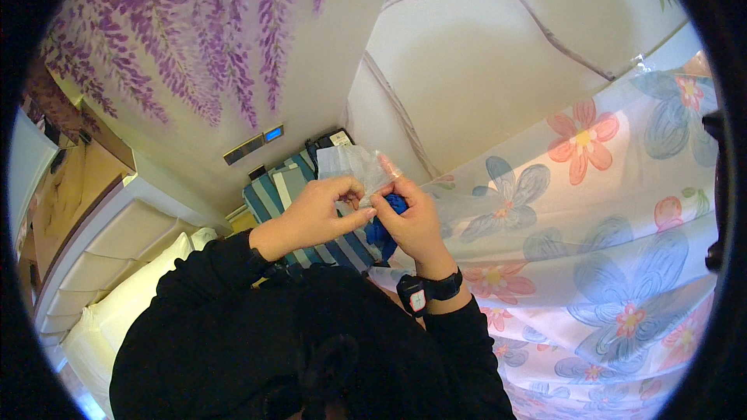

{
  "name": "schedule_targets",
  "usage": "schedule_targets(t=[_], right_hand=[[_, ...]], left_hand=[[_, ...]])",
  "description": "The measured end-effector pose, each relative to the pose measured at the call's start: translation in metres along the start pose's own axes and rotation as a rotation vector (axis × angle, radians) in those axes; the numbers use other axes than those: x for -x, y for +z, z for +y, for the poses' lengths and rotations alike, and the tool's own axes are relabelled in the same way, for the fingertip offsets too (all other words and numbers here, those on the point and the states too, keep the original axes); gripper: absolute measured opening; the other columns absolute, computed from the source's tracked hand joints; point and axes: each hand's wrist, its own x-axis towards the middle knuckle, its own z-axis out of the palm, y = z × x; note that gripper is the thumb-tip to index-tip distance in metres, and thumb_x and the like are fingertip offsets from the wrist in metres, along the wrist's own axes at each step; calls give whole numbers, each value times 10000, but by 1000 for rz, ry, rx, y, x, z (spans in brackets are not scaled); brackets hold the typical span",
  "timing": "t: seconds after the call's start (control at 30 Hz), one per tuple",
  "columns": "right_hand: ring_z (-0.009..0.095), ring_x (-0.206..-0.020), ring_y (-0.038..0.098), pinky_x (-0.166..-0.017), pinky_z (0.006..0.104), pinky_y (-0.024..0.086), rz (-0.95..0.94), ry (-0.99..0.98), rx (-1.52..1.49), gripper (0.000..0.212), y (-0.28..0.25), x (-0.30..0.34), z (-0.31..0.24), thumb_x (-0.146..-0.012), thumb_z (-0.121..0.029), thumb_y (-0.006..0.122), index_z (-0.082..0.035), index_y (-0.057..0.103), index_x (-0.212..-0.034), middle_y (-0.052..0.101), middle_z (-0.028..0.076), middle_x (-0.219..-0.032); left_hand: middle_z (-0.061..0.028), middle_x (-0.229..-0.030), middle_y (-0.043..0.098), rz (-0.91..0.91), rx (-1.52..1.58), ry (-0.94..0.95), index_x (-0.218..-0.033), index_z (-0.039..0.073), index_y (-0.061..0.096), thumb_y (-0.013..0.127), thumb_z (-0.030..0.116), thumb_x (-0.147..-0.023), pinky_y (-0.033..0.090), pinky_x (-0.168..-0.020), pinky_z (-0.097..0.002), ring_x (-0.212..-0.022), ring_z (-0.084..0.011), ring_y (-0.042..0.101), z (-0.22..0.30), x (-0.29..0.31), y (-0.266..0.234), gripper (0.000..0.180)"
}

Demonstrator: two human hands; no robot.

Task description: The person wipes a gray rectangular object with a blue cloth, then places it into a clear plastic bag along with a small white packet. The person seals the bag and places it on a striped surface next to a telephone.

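Both of my hands meet in front of me at a crinkled, see-through plastic bag (359, 171). My left hand (317, 214) curls its fingers at the bag's lower edge, thumb pointing toward the other hand. With thumb and forefinger, my right hand (412, 222) pinches the bag at its right side. Bright blue material (396, 203) shows between the right hand's fingers and below it; I cannot make out its kind. A dark watch (417, 298) with a light face is strapped to my right wrist.
A blue, white and grey striped cloth (272, 194) covers a surface beyond the hands, with a black item (331, 140) at its far end. A floral curtain (583, 249) hangs on the right. At left are a padded headboard (117, 245) and pillow (148, 276). A wall panel (244, 148) has a lit display.
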Motion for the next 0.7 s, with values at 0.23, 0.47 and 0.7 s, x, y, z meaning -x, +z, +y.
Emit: schedule_targets(t=[0.23, 0.47, 0.7], right_hand=[[65, -801, 555, -755, 228, 473, 14, -53, 54, 598, 2, 3, 1, -920, -77, 680, -91, 506, -1491, 611, -10, -874], [68, -820, 560, -753, 230, 480, 113, 18, -86, 544, -8, 3, 6, -924, -68, 673, -74, 547, -1454, 618, -11, -895], [69, -833, 568, -750, 228, 480, 32, -66, 31, 536, -1, 5, 0, -913, -63, 688, -60, 562, -1434, 651, -4, -927]], left_hand=[[-97, -836, 695, 85, 84, -86, -936, -7, 651, 696, 135, -895, 550, -701, -299, -762, -165, 692, -6, 0, 4, 154], [-32, -920, 672, 148, 581, -282, -1147, 11, 630, 626, 26, -945, 539, -802, -272, -861, -121, 662, -22, -5, -3, 202], [-87, -948, 698, 30, 160, -134, -1042, 7, 674, 743, 221, -910, 541, -792, -282, -873, -100, 653, -11, -1, 6, 260]])
